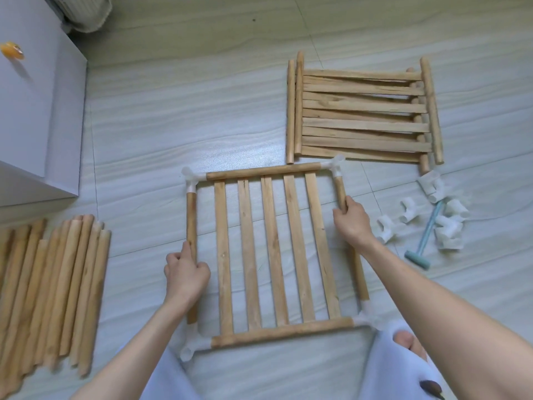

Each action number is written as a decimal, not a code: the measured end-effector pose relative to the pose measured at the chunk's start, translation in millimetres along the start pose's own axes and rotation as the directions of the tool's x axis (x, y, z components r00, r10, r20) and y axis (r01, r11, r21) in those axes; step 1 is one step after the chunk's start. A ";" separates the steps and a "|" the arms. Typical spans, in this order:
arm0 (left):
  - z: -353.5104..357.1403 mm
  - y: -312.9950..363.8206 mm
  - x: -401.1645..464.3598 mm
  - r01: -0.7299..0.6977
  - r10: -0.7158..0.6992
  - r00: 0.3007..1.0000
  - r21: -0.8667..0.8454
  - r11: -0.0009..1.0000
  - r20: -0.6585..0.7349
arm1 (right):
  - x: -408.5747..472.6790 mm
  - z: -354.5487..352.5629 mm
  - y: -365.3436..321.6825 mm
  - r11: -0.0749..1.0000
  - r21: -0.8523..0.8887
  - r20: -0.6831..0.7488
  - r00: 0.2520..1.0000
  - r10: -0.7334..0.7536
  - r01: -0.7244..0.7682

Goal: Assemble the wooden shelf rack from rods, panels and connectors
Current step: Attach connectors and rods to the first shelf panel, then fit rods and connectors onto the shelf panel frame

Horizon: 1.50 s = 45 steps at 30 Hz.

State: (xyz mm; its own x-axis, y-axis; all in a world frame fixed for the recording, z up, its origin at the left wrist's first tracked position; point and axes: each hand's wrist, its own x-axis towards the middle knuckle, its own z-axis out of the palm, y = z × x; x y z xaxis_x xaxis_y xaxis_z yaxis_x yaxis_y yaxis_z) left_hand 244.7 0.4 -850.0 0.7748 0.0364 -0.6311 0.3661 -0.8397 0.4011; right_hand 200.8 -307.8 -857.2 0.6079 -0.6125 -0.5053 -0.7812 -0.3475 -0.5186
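A slatted wooden shelf panel (274, 249) lies flat on the floor in front of me, framed by four rods joined with white plastic corner connectors (191, 176). My left hand (186, 272) grips the left side rod (191, 223) near its middle. My right hand (350, 219) grips the right side rod (340, 187) in its upper half. Several loose wooden rods (57, 284) lie in a row at the left. A stack of further slatted panels (363, 114) lies at the upper right. Several loose white connectors (444, 220) are scattered at the right.
A small teal mallet (424, 241) lies among the loose connectors. A white cabinet (37, 111) stands at the upper left with an orange object (11, 50) on it. My knees in light fabric (403, 365) sit at the bottom edge.
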 end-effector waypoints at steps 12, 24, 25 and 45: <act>-33.1 7.5 22.1 -0.286 0.246 0.953 0.255 0.924 0.175 | -10.9 5.6 -8.7 0.818 -0.477 0.263 0.940 -0.215 0.321; -136.7 85.0 -47.7 -0.703 0.819 0.503 0.682 0.201 0.277 | -133.1 -26.2 -112.7 0.606 -0.479 0.253 0.761 -0.597 0.635; -147.1 81.2 -56.4 -0.698 0.833 0.496 0.683 0.215 0.245 | -142.4 -26.1 -120.5 0.592 -0.471 0.250 0.742 -0.622 0.654; -114.8 -180.6 -7.5 -0.241 0.327 0.897 0.291 0.926 -0.298 | -180.0 199.0 -158.4 0.469 -0.351 0.690 0.562 -0.456 0.811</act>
State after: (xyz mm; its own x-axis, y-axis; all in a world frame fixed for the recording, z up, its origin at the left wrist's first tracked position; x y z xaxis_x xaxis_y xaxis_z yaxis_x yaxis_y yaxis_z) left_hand 232.0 214.0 -841.4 0.9681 -0.0803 -0.2375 0.0027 -0.9439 0.3302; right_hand 243.4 -1.1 -821.3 0.7960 0.3041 -0.5234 0.0768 -0.9084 -0.4110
